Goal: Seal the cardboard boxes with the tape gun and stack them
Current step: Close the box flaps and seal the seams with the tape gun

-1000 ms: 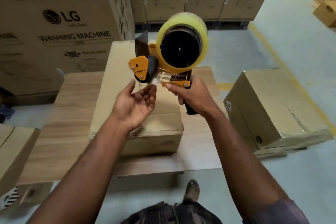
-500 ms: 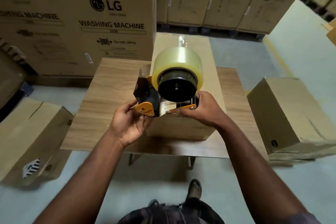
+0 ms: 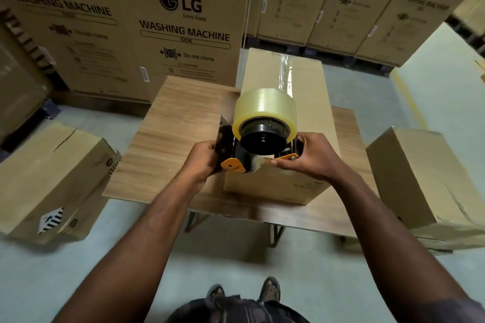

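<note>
An orange and black tape gun (image 3: 258, 145) with a clear tape roll sits at the near end of a long cardboard box (image 3: 309, 102) lying on a wooden table (image 3: 178, 123). My right hand (image 3: 312, 157) grips the gun's handle side, thumb along the orange plate. My left hand (image 3: 202, 162) holds the gun's black front guard. A strip of clear tape (image 3: 286, 71) runs along the box's top seam from the far end toward the roll.
A cardboard box (image 3: 52, 176) lies on the floor at the left and another box (image 3: 420, 178) at the right. Large washing machine cartons (image 3: 157, 21) stand behind the table. My feet (image 3: 244, 291) are just before the table's near edge.
The tape gun has come down from raised in the air to the box's near end. My left hand, open before, now holds the gun's front. The view has tilted up.
</note>
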The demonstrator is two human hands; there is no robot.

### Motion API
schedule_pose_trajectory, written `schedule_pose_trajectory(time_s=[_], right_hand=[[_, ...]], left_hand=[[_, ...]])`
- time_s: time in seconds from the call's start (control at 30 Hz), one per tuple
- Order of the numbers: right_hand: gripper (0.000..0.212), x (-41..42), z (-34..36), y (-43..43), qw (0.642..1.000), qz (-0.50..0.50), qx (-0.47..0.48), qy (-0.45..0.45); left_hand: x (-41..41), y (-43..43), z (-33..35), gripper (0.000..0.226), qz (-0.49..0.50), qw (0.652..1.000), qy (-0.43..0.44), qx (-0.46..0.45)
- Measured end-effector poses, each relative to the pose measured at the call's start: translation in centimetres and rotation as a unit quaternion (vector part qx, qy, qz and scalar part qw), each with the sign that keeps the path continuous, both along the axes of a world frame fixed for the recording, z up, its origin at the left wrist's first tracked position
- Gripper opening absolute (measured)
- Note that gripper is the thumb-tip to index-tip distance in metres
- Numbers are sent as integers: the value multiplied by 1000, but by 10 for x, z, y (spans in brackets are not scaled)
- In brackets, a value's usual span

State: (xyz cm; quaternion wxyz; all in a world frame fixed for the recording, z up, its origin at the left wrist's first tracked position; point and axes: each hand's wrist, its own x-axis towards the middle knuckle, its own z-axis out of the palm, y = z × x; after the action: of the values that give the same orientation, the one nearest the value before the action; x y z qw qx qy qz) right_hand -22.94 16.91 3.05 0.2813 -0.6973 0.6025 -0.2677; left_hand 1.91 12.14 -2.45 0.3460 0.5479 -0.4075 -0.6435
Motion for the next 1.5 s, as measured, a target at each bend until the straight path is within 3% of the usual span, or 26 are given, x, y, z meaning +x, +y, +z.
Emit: schedule_pose_trajectory(time_s=[0.1, 0.23, 0.47, 0.7, 0.87, 1.0, 1.13, 1.2, 1.33, 1.43, 1.5], right_hand=[[28, -16, 0, -6, 1000, -4, 2, 15], [37, -29, -11, -14, 999, -4, 28, 41], [40, -33, -21, -26, 998, 0, 45, 52], [44, -25, -26, -39, 996, 31, 53, 70], [42, -26, -31, -39, 995, 28, 43, 87], [45, -27, -35, -39, 994, 28, 36, 102], [44, -27, -36, -38, 993, 23, 36, 112], [46, -26, -36, -38, 993, 23, 32, 111], [46, -26, -36, -38, 993, 22, 29, 111], [52, -26, -37, -38, 994, 21, 35, 104], [53, -25, -37, -39, 994, 22, 37, 104]], left_hand=[[0, -12, -8, 23, 2, 999, -50, -17], [-9, -16, -13, 20, -3, 991, -115, -62], [-14, -12, -27, 9, -2, 943, -259, -210], [-3, -17, -37, 13, -19, 933, -311, -183], [-11, -22, -50, 12, -15, 971, -226, -70], [-18, -9, -78, 31, -83, 980, -176, 35], [-21, -8, -90, 32, -20, 984, -141, 105], [-20, -16, -87, 29, 21, 987, -135, 83], [-19, -28, -76, 26, 71, 996, -20, 59], [-14, -28, -81, 24, 5, 995, -88, 54], [-9, -28, -81, 16, 22, 992, -123, 30]])
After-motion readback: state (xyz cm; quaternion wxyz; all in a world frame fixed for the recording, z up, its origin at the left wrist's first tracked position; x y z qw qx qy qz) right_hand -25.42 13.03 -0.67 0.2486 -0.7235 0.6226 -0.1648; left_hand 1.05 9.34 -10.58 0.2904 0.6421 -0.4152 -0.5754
